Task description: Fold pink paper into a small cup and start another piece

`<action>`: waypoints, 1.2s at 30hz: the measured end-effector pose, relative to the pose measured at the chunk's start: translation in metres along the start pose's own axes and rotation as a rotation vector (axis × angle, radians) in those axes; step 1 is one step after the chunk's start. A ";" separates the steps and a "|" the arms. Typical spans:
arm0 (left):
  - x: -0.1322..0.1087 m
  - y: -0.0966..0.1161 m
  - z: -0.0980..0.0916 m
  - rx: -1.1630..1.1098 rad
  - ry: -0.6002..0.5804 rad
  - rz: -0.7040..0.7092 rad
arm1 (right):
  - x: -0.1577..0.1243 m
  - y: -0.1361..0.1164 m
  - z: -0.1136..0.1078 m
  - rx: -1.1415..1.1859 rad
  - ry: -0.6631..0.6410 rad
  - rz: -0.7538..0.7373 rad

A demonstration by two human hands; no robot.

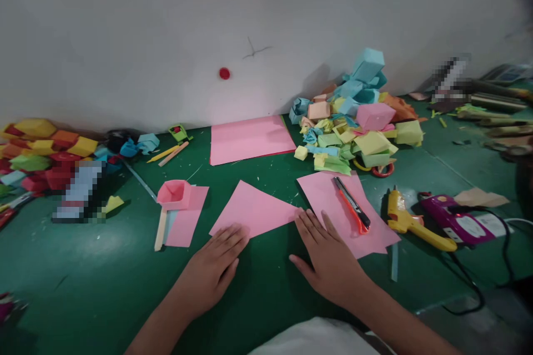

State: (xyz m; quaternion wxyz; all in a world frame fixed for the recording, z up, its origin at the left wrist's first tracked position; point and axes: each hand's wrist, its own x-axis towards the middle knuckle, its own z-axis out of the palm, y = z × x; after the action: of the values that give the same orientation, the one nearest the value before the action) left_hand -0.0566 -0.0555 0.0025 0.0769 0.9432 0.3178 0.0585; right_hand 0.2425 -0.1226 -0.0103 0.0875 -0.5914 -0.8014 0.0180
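A pink sheet [254, 208] lies on the green table between my hands, its right side narrowing to a point. My left hand [216, 266] rests flat on its lower left edge, fingers stretched out. Fingertips of my right hand [322, 255] touch the sheet's right point, with the fingers extended and the thumb apart. More pink sheets [320, 194] lie beyond my right hand, and an orange and black cutter [352, 205] rests on them. To the left, a small pink paper box [174, 194] stands beside a pink piece [187, 224] and a wooden stick [160, 228].
A pink stack [250, 141] lies against the wall. Folded paper pieces [358, 127] are heaped at the back right, others [45, 147] at the far left. A yellow glue gun [416, 224], red-handled scissors [382, 170] and a purple power strip [466, 222] with cables are on the right.
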 end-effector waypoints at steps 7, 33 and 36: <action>0.000 -0.001 0.000 -0.003 0.037 0.015 | -0.008 -0.026 -0.005 0.080 -0.010 -0.026; 0.000 0.002 -0.004 -0.066 0.111 0.002 | 0.011 0.008 -0.027 0.044 0.236 0.221; -0.001 0.001 -0.003 -0.095 0.142 0.004 | 0.010 0.011 -0.028 0.061 0.255 0.216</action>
State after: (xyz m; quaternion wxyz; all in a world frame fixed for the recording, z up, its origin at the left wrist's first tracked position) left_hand -0.0572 -0.0565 0.0051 0.0986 0.9326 0.3176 0.1404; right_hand 0.2548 -0.1114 0.0172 0.2039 -0.6685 -0.7148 -0.0237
